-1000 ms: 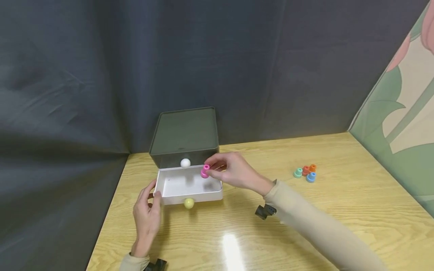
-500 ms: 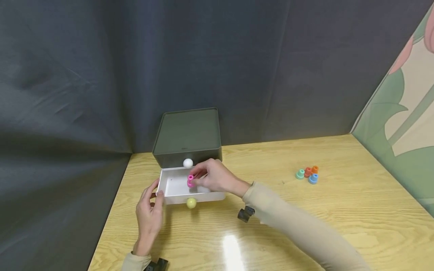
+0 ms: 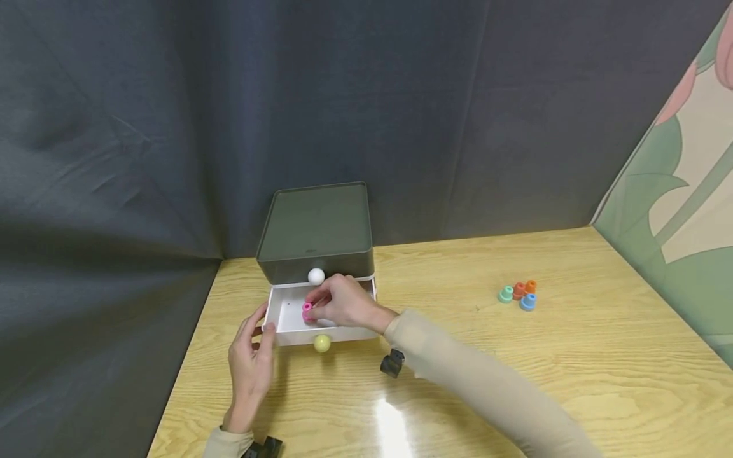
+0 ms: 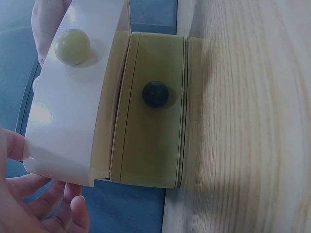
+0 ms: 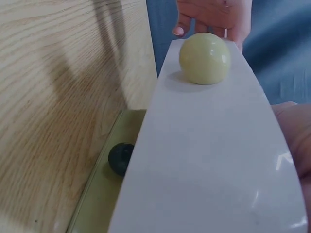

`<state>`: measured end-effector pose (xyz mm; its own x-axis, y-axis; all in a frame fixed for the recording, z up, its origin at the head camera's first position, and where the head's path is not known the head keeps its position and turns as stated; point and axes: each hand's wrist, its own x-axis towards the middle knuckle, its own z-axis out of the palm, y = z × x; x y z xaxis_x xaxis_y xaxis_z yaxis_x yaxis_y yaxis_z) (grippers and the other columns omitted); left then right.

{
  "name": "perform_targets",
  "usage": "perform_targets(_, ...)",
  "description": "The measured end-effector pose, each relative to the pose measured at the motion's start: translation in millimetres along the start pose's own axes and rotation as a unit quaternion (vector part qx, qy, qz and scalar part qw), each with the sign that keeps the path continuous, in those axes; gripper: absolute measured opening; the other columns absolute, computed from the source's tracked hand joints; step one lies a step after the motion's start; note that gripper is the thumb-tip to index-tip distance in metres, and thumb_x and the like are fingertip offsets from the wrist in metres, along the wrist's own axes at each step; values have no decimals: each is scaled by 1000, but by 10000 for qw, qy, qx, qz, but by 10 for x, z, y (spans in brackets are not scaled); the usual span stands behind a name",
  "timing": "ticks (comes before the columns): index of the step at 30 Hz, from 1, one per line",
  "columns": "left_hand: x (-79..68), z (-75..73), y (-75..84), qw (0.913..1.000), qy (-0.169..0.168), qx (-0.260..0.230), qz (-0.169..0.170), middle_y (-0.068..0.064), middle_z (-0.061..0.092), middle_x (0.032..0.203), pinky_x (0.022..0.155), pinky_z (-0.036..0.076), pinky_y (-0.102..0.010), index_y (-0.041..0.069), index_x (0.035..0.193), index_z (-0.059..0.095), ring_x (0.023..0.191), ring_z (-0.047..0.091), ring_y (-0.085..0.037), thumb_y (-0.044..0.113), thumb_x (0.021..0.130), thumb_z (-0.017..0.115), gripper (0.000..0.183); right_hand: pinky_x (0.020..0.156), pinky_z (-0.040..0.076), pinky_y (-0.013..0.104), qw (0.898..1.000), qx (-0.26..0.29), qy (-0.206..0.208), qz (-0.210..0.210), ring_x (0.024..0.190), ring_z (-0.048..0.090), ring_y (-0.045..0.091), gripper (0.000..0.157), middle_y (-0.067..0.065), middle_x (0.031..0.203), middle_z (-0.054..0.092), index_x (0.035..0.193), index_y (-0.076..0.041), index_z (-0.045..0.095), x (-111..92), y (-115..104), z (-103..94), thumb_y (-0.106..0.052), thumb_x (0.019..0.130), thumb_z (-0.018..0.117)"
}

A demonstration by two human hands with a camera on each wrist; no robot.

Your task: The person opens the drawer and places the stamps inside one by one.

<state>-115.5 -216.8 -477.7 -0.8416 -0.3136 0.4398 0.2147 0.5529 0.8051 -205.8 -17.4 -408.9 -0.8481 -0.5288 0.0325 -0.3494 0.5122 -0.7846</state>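
Observation:
A white drawer (image 3: 349, 334) with a yellow ball knob (image 3: 322, 343) stands pulled out of a dark green chest (image 3: 315, 222). My left hand (image 3: 249, 372) grips its front left corner, thumb at the front and fingers along the side; the left wrist view shows this hand (image 4: 29, 204) at the drawer's end. Inside the drawer, my right hand (image 3: 346, 304) pinches a small pink stepped plastic piece (image 3: 307, 312) with a hole in its top, low over the drawer floor. In the right wrist view, the drawer front hides most of this hand (image 5: 296, 136) and the pink piece.
Above the pulled-out drawer is a white ball knob (image 3: 316, 276); beneath it, a yellow-green drawer (image 4: 150, 141) has a dark knob (image 4: 155, 94). Similar small pieces in green (image 3: 506, 294), red (image 3: 518, 291), orange (image 3: 530, 287) and blue (image 3: 528, 302) stand grouped on the wooden table (image 3: 446, 280).
My right hand has carried the pink piece leftward and down, from the drawer's right part toward its left middle. The left hand keeps its grip on the corner.

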Motion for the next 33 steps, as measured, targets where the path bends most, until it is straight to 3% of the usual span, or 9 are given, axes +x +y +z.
perform_targets(11,5,11,-14,10000,20,-22,29,-18,73,129,70,46,-11,5,141,69,94,59,-3,8,104,61,37,83,54,20,9994,-333,-93,-71,78,75,-1,14,-6,88,83,97,-18,86,59,16,55,-22,86,91)
perform_targets(21,-10,10,-12,10000,7,-37,71,-18,73,130,71,46,-12,5,142,68,94,58,-1,8,105,61,38,83,58,22,9997,-229,-72,64,85,79,7,28,0,98,84,109,-12,85,1,1,14,-23,85,92)
perform_targets(27,-11,9,-7,10000,-27,-54,70,-18,73,131,71,47,-14,6,143,67,94,58,-3,8,105,61,38,78,57,19,9985,-488,56,-225,84,75,5,25,1,99,84,110,-9,85,-121,-24,-121,-18,87,89)
perform_targets(33,-6,9,-20,10000,2,-60,67,-19,73,129,71,47,-11,5,142,67,93,56,-1,8,105,61,38,75,57,17,9982,-239,103,-537,86,74,6,21,2,102,83,111,-8,84,-228,30,-225,-14,92,84)
